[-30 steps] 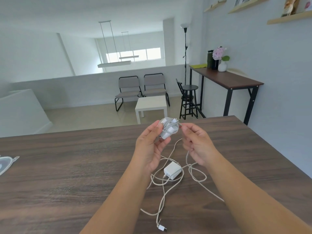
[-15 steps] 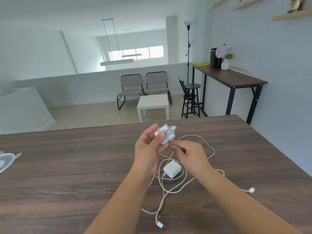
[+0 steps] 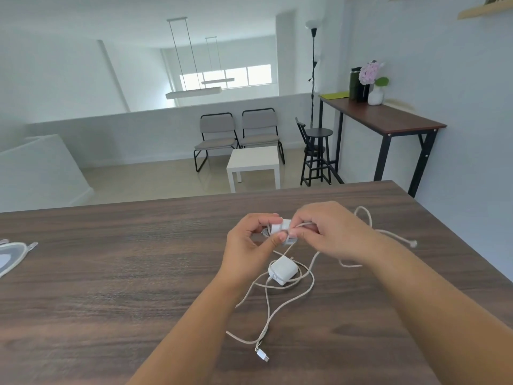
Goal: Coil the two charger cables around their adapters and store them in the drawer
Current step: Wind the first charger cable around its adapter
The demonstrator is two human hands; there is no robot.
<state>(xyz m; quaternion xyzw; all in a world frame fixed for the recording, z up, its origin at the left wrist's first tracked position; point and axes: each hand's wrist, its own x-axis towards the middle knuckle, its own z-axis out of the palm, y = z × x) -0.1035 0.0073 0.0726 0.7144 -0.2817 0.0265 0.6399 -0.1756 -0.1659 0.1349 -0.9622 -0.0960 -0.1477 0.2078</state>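
Note:
My left hand (image 3: 248, 243) grips a small white adapter (image 3: 281, 227) with several turns of its cable around it, held just above the wooden table (image 3: 111, 273). My right hand (image 3: 330, 232) pinches that adapter's cable (image 3: 369, 218) right beside the adapter; the loose rest loops off to the right and ends in a plug (image 3: 413, 243) on the table. A second white adapter (image 3: 283, 270) lies flat on the table below my hands. Its uncoiled cable (image 3: 277, 309) sprawls in loops toward me, ending in a plug (image 3: 263, 354). No drawer is in view.
A grey and white object (image 3: 11, 254) lies at the table's left edge. Beyond the table's far edge stand two chairs (image 3: 238, 134), a low white table (image 3: 254, 162), a black stool (image 3: 316, 154) and a tall side table (image 3: 383, 120) along the right wall.
My right hand has come back up to the adapter from below it, carrying the cable. The cable's loose end now trails farther right across the table.

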